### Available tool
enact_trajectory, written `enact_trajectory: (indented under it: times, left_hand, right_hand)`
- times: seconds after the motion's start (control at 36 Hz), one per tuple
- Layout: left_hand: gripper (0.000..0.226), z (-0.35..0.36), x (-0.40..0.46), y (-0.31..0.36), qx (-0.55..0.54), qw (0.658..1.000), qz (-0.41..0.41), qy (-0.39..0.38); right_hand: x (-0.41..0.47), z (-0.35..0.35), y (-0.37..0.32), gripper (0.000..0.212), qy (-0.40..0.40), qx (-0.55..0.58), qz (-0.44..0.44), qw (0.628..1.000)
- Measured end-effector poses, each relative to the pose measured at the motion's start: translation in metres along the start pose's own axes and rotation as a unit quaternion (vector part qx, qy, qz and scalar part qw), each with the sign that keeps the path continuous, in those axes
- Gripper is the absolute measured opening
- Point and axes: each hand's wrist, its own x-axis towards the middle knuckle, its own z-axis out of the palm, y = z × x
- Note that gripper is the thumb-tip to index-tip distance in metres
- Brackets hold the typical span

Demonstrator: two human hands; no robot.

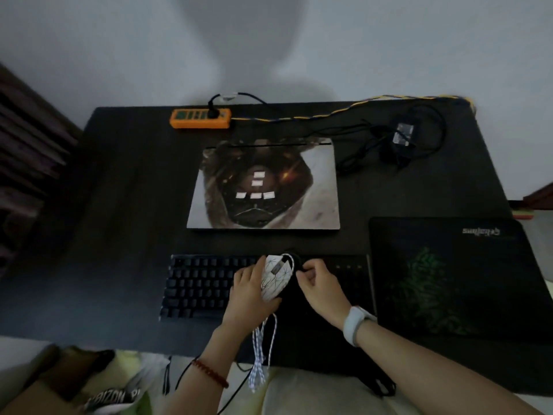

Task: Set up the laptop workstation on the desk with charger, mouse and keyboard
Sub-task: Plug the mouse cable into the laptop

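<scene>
A closed laptop (263,187) with a picture on its lid lies in the middle of the dark desk (125,181). In front of it sits a black keyboard (203,286). Over the keyboard my left hand (250,292) holds a white patterned mouse (274,280), whose white braided cable (260,354) hangs down past the desk edge. My right hand (320,283) pinches something dark beside the mouse; what it is I cannot tell. The black charger brick (402,134) with coiled cables lies at the back right.
An orange power strip (200,118) sits at the back edge with a black plug in it and a yellow-blue cord running right. A black mouse pad (454,280) with a green logo covers the front right. A bag and box (74,381) lie below left.
</scene>
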Motion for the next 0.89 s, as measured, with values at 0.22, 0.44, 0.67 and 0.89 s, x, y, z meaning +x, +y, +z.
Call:
enact_trajectory:
  times: [0.22, 0.44, 0.67, 0.89]
  left_hand:
    - [0.088, 0.002, 0.001, -0.010, -0.132, 0.991, 0.004, 0.035]
    - [0.075, -0.007, 0.005, -0.016, -0.277, 0.960, -0.029, 0.030]
    - [0.065, -0.028, 0.008, -0.023, -0.315, 0.948, -0.029, 0.034]
    - [0.060, -0.074, 0.012, -0.029, -0.546, 0.833, -0.042, -0.079]
  right_hand:
    - [0.011, 0.018, -0.019, 0.004, -0.039, 0.211, 0.106, 0.971]
    - [0.019, 0.018, -0.041, 0.022, 0.043, 0.228, 0.120, 0.965]
    - [0.032, 0.001, -0.038, 0.028, 0.058, 0.088, 0.095, 0.990]
    - [0.016, -0.001, -0.051, 0.038, 0.139, -0.133, -0.113, 0.975]
